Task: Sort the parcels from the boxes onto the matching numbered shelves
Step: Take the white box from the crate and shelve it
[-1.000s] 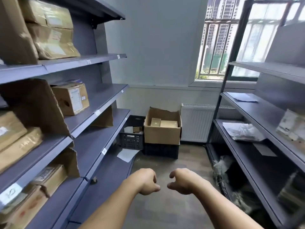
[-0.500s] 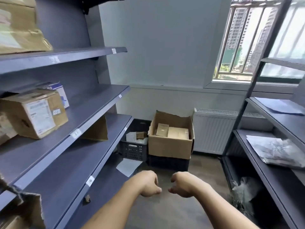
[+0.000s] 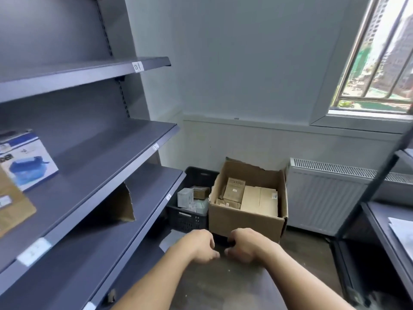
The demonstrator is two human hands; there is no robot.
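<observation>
Likely, with left hand (image 3: 201, 246) and right hand (image 3: 244, 246) loosely curled and empty, small labels on the tan cardboard parcels (image 3: 234, 190) in the torn brown cardboard box (image 3: 243, 222) get misread, causing misshelving.

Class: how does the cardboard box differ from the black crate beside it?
The cardboard box is brown with solid walls; the black crate has slotted walls. The box is bigger and taller than the crate. The box holds brown parcels; the crate also holds a white parcel. Both are open-topped.
</observation>
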